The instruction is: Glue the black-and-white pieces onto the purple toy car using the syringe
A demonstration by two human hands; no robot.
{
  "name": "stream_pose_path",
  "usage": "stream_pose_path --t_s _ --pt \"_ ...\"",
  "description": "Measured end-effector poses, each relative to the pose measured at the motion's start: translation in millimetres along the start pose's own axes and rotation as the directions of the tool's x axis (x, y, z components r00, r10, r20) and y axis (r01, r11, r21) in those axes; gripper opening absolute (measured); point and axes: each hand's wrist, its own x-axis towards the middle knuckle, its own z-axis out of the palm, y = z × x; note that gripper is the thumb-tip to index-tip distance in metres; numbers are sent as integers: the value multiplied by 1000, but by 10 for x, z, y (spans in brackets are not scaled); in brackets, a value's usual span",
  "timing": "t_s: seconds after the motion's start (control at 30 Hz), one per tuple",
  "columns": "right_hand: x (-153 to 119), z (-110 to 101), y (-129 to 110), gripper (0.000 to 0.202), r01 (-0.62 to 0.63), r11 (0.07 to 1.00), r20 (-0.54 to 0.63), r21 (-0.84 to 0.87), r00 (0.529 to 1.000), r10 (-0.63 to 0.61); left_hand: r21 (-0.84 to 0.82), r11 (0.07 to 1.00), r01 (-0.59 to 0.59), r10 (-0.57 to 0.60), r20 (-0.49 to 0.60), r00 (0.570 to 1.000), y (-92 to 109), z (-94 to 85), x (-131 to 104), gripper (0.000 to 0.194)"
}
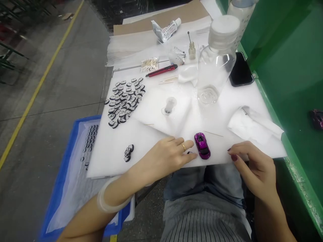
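Observation:
A shiny purple toy car [202, 146] lies on the white foam sheet near its front edge. Just left of it is my left hand [171, 153], resting low over the foam with thumb and forefinger apart. Between those fingertips a small black-and-white piece [190, 153] shows in part; no firm grip on it is visible. To the right of the car, my right hand [254, 164] has thumb and fingertips drawn together in a pinch, and whatever is in it is too small to make out. A small cluster of black-and-white pieces [128, 153] sits left of my left forearm.
Many similar pieces [126, 102] spread over the foam's left side. Behind stand a clear bottle [215, 64] and a small vial [192, 50], near a red cutter [163, 71], cotton swabs [149, 64], a tube [170, 31] and a phone [241, 69]. A blue tray [60, 174] is below left.

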Motion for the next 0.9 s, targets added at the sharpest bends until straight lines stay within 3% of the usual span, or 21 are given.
stream_pose_path --t_s 0.1,0.23,0.37,0.47,0.57,0.7,0.77,0.8,0.83,0.9 --pt "47 -160 46 9 -53 996 -125 -70 991 43 26 996 -83 83 -6 997 -33 24 115 20" --pt "344 -384 204 8 -166 938 -308 -303 949 69 29 985 -169 170 -21 985 -50 45 130 18" --pt "717 -436 458 27 -195 813 -250 -549 966 63 -17 988 -155 153 -69 986 -44 74 66 15" --pt "867 -392 578 26 -213 733 -258 -646 965 53 -51 990 -133 126 -120 985 -31 114 42 13" --pt "879 -405 558 22 -279 814 -373 -509 924 84 -47 987 -152 143 -157 977 -31 146 52 11" --pt "779 -525 462 33 -363 898 -510 -250 837 196 -98 983 -156 131 -220 967 -9 166 38 10" --pt "714 -585 466 34 -366 893 -459 -263 861 218 -298 947 -118 22 -308 951 68 184 10 14" --pt "686 -614 484 33 -361 893 -430 -267 874 225 -452 887 -91 -83 -352 932 129 202 -2 18" --pt "664 -644 507 32 -351 898 -417 -264 881 222 -617 785 -62 -219 -370 903 204 227 -8 22" --pt "638 -722 551 31 -307 921 -463 -239 870 170 -890 455 -33 -521 -297 800 378 294 7 26"
